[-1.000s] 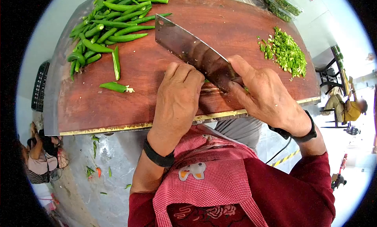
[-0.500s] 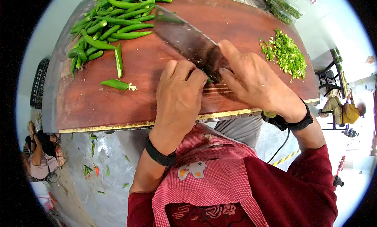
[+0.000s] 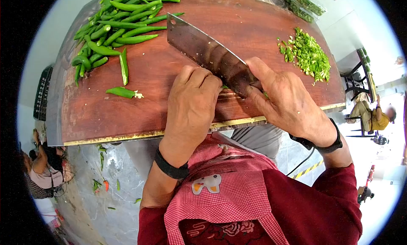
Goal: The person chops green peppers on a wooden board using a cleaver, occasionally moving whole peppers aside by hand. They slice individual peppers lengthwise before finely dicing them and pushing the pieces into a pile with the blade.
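Note:
My right hand (image 3: 290, 100) is closed around the handle end of a broad cleaver (image 3: 203, 50). Its dark blade slants from upper left to lower right, beside my left knuckles. My left hand (image 3: 193, 96) is closed, fingers curled down on the board over a green chili pepper (image 3: 225, 87); just a sliver of it shows beside the blade, and my fingers hide the rest. To the left lie a slit chili half (image 3: 124, 67) and a chili piece (image 3: 120, 91) with pale seeds at its end.
Whole green chilies (image 3: 127, 22) are heaped at the board's upper left. Chopped chili (image 3: 311, 54) forms a pile at the right of the wooden board (image 3: 250, 26). Plastic boxes of greens (image 3: 303, 5) stand behind. Scraps lie on the floor (image 3: 127, 183); people sit at both sides.
My right hand and the cleaver have shifted a little to the right, and the blade shows more of its broad face. My left hand has hardly moved.

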{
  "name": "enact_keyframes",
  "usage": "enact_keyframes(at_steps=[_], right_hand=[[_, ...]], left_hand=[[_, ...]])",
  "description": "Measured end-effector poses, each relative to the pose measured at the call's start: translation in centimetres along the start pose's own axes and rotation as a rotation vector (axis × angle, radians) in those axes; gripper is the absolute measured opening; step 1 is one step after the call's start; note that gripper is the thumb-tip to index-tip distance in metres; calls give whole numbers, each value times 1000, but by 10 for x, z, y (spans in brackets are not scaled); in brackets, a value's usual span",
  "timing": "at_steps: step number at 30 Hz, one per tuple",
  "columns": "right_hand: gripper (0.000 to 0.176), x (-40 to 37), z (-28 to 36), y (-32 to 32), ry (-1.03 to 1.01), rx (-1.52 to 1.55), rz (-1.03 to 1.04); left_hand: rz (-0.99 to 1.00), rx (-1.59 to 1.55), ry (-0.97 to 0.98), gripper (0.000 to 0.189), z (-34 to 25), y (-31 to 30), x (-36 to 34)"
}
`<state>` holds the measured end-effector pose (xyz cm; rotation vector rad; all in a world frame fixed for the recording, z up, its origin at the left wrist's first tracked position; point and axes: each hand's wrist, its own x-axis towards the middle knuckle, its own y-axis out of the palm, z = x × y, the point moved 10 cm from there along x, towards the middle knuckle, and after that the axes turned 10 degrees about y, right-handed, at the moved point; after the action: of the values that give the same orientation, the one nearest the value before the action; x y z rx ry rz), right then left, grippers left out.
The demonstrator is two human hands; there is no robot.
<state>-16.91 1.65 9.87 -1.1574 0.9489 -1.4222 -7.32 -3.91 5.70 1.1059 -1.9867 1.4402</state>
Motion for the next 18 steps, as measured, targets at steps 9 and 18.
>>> enact_keyframes(at_steps=[9, 18], right_hand=[[57, 14, 18, 5, -111, -187, -55], [35, 5, 1, -3, -127, 64, -201]], left_hand=[[16, 33, -5, 8, 0, 0, -1], [-7, 11, -56, 12, 4, -5, -1]])
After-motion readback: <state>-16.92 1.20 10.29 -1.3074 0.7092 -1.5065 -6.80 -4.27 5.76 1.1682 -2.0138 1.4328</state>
